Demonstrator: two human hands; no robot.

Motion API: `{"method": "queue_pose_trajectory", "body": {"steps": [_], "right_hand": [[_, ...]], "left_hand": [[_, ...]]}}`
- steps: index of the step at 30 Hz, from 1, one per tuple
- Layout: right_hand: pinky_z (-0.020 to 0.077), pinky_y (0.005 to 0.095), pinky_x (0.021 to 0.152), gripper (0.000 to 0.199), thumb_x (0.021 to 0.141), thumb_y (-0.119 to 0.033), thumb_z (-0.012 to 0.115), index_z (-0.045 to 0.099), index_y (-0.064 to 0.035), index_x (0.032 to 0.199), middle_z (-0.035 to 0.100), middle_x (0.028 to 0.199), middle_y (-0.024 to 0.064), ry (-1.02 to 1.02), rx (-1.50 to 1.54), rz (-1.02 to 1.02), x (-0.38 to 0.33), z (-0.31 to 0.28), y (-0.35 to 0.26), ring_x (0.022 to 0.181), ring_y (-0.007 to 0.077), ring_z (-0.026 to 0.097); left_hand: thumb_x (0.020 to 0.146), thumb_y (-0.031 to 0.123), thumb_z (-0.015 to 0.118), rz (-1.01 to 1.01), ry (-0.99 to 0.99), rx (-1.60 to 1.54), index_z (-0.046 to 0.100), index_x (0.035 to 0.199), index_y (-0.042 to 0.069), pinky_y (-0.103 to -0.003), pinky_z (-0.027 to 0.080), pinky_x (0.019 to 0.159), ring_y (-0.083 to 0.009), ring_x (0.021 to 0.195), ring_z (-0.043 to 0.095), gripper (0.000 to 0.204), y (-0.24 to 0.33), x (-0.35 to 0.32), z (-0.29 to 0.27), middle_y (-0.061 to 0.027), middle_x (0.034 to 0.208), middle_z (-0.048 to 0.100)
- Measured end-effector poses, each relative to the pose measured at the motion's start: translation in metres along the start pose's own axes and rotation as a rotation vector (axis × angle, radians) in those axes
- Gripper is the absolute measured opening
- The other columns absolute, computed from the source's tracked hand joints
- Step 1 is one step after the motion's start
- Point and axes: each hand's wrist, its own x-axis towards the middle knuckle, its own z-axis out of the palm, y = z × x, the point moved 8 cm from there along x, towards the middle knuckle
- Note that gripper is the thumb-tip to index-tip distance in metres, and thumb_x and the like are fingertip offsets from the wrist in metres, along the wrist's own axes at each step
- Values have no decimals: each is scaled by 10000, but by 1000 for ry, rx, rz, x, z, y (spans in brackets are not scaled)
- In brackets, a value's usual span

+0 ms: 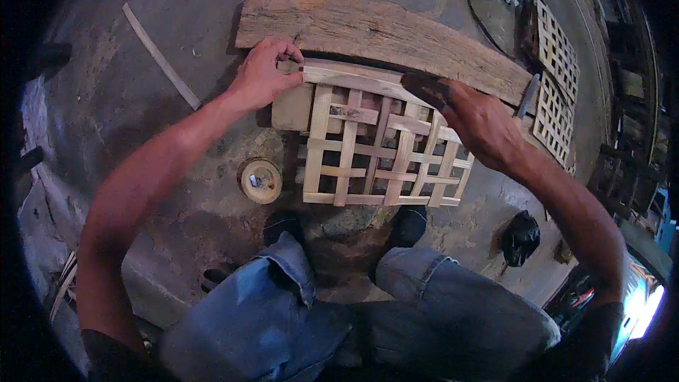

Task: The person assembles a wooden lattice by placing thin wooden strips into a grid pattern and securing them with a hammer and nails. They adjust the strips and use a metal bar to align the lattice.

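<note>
A woven lattice panel of pale flat wooden strips (348, 143) lies in front of me, its upper edge against a low wooden support. My left hand (265, 74) is closed at the panel's upper left corner, thumb and finger pinching the end of the top strip (353, 82). Over the upper right part of the panel, my right hand (481, 124) grips a dark tool (424, 90) that touches the top strip. The tool's kind is hard to make out, and the hand hides much of it.
A thick rough plank (368, 25) lies beyond the panel. A grey blade-like piece (528, 95) leans by its right end, near more lattice panels (559, 49). A round shallow dish (277, 184), a black plastic bag (520, 239) and loose strips (161, 56) lie on the floor.
</note>
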Motion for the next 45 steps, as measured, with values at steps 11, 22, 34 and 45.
{"method": "queue_pose_trajectory", "body": {"steps": [11, 22, 34, 45], "right_hand": [[431, 520, 623, 182, 980, -151, 502, 528, 27, 1007, 589, 777, 264, 444, 239, 459, -9, 67, 12, 712, 480, 577], [456, 516, 631, 207, 965, -151, 510, 528, 27, 1068, 610, 775, 261, 326, 44, 342, 1, 83, 6, 730, 460, 594], [481, 533, 609, 261, 955, -177, 541, 528, -11, 1156, 641, 801, 255, 350, 193, 272, 45, 87, -34, 724, 462, 625], [478, 550, 631, 227, 972, -208, 510, 482, 14, 1006, 627, 748, 283, 114, 121, 87, 97, 58, -47, 732, 477, 617]], "left_hand": [[744, 196, 716, -62, 423, -106, 675, 950, 150, -458, 415, 944, -300, 1123, 517, 216, -24, -24, 23, -87, 1154, 546], [734, 192, 731, 0, 453, -214, 685, 946, 148, -470, 425, 958, -308, 1150, 503, 221, -15, -27, 22, -91, 1155, 561], [780, 194, 739, 89, 456, -109, 699, 1044, 131, -405, 429, 958, -264, 1110, 506, 274, -6, -36, 17, -81, 1107, 530], [748, 319, 764, 120, 538, -62, 705, 1026, 202, -483, 369, 946, -286, 1133, 469, 307, -6, -41, 18, -38, 1139, 513]]}}
